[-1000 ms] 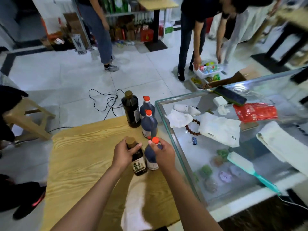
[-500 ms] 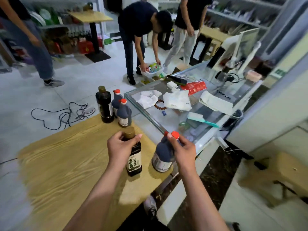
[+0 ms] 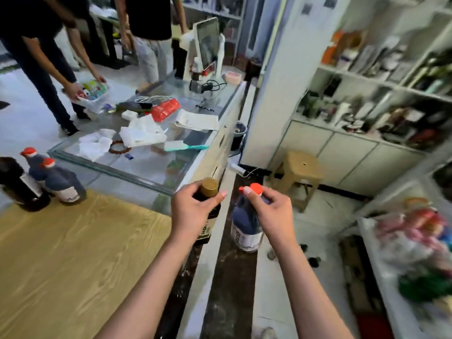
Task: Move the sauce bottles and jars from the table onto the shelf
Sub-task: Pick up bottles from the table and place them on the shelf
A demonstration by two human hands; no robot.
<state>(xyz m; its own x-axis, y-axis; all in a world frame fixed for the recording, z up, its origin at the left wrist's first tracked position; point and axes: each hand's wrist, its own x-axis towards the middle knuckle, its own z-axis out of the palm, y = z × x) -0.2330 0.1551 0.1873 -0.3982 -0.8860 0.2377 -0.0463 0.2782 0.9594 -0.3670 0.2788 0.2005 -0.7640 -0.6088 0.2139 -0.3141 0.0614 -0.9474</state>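
In my left hand (image 3: 193, 211) I hold the brown-capped dark bottle (image 3: 208, 204) by its neck, fingers and thumb curled round it just under the cap. My right hand (image 3: 271, 211) pinches the red-capped bottle (image 3: 245, 223) at the top, the heavy body hanging below my fingers. Both are in the air, off the worktop (image 3: 73, 253) to my left and over the floor, with the shelf (image 3: 367, 81) ahead and to the right of my hands. I think the red-capped one is the risk: held only near the cap, it could swing or slip as I turn, and fall to the hard floor. Three more bottles (image 3: 58, 182) wait far left of my hands, on the worktop's far edge.
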